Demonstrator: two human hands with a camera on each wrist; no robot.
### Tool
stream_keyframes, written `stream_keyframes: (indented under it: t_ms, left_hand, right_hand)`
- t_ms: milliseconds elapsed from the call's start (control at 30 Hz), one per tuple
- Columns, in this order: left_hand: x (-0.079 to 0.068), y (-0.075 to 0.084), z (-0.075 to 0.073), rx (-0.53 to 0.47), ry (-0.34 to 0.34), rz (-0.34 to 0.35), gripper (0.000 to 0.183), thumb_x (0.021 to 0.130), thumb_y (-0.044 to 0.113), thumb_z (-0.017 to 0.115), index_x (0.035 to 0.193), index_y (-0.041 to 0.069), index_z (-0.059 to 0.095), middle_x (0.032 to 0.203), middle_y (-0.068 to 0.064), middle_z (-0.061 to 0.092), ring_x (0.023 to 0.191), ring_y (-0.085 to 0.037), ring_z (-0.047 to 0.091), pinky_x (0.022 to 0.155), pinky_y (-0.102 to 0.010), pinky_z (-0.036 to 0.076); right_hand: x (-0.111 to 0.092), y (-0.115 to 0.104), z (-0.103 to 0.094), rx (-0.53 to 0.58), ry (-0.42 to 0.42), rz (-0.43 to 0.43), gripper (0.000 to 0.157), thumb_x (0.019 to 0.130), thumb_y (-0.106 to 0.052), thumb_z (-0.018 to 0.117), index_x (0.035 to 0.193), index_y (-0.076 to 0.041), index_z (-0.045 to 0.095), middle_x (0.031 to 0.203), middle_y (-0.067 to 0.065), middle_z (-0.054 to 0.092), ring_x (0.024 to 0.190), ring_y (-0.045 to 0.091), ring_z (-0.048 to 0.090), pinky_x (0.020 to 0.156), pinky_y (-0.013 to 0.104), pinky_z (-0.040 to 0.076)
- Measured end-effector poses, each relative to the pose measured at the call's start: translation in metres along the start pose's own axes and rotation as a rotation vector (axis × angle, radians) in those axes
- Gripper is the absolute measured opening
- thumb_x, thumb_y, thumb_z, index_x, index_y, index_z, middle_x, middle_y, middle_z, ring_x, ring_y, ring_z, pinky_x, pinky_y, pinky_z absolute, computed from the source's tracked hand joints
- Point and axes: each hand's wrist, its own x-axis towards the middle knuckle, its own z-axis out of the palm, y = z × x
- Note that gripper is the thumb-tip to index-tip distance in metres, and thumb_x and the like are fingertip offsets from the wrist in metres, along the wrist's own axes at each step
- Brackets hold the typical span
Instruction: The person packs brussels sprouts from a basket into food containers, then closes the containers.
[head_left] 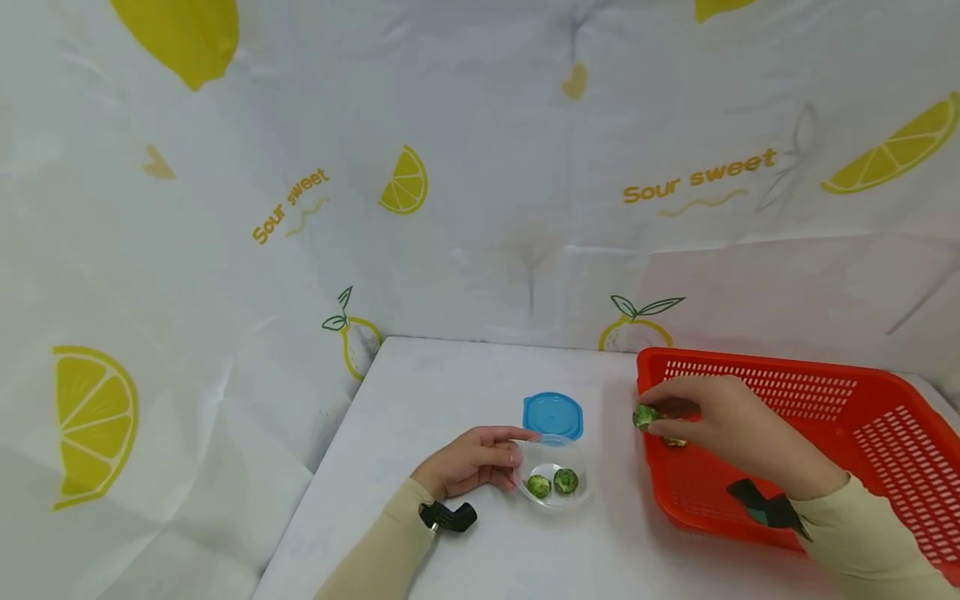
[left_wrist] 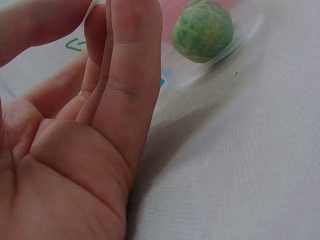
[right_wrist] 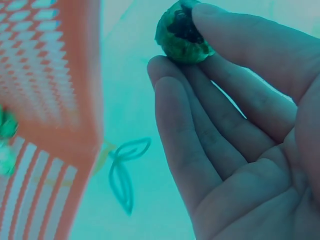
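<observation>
A small clear plastic tub [head_left: 553, 502] stands on the white table with two Brussels sprouts [head_left: 566, 481] inside. My left hand [head_left: 474, 462] grips the tub's left side, thumb at the rim. In the left wrist view one sprout [left_wrist: 202, 31] shows through the tub's see-through wall. Between thumb and fingertips, my right hand [head_left: 712, 417] pinches another Brussels sprout [head_left: 645, 416] over the left rim of a red plastic basket [head_left: 663, 492]. A dark patch marks that held sprout [right_wrist: 182, 37] in the right wrist view. Part of a further sprout [head_left: 675, 442] shows in the basket under the hand.
Behind the tub lies a blue lid [head_left: 553, 414] on the table [head_left: 442, 383]. The slotted basket fills the table's right side. A white cloth with lemon prints [head_left: 480, 275] hangs along the back and left.
</observation>
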Motion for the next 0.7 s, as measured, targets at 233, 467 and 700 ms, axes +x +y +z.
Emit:
stream_keyframes:
  t_ms: [233,467,700]
  left_hand:
    - [0.000,0.000,-0.001,0.005,0.004,-0.003,0.055,0.103,0.012,0.068,0.157,0.009,0.057,0.095,0.001,0.071,0.080,-0.011,0.074,0.079,-0.027,0.066]
    - [0.000,0.000,-0.002,-0.002,0.003,0.002,0.053,0.105,0.009,0.064,0.157,0.008,0.056,0.098,0.001,0.071,0.079,-0.011,0.074,0.079,-0.027,0.066]
    - [0.001,0.001,-0.002,0.000,-0.017,0.013,0.054,0.104,0.010,0.065,0.157,0.007,0.055,0.096,0.001,0.071,0.079,-0.011,0.074,0.079,-0.027,0.066]
  right_hand:
    - [0.017,-0.029,0.028,0.014,0.032,-0.071,0.026,0.093,-0.021,0.087,0.118,-0.019,0.082,0.105,-0.009,0.079,0.098,0.012,0.073,0.083,0.031,0.067]
    - [0.028,-0.046,0.061,0.063,0.059,-0.132,0.029,0.092,-0.018,0.088,0.120,-0.014,0.082,0.112,-0.002,0.080,0.099,0.016,0.077,0.089,0.042,0.068]
    - [0.033,-0.051,0.089,0.051,0.077,-0.169,0.028,0.091,-0.016,0.088,0.118,-0.013,0.081,0.109,-0.003,0.080,0.099,0.020,0.078,0.090,0.045,0.067]
